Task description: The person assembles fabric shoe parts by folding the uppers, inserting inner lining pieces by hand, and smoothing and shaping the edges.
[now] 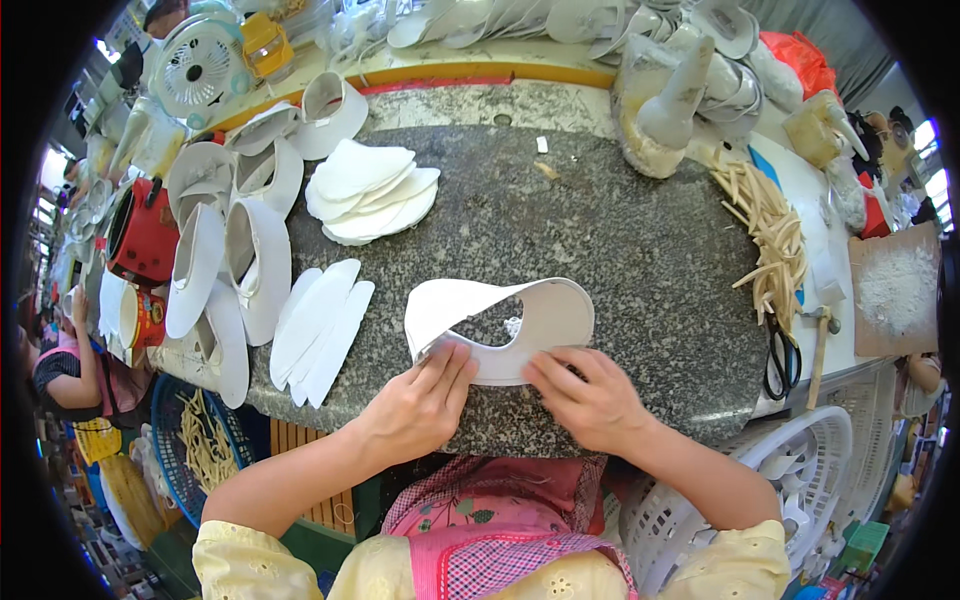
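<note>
On the near edge of the speckled grey stone worktop (pixel 620 250), the left hand (pixel 415 400) presses flat, fingers loosely spread, on the lower left of a curved white shoe upper piece (pixel 545 315). The right hand (pixel 590 395) lies just beside it, fingers extended onto the same piece's lower edge; neither hand is closed around it. Left of the piece lie long white insole-shaped cutouts (pixel 320 330), farther back a stack of rounded white cutouts (pixel 370 190). Black scissors (pixel 782 355) rest well to the right, beside pale sticks (pixel 775 235).
</note>
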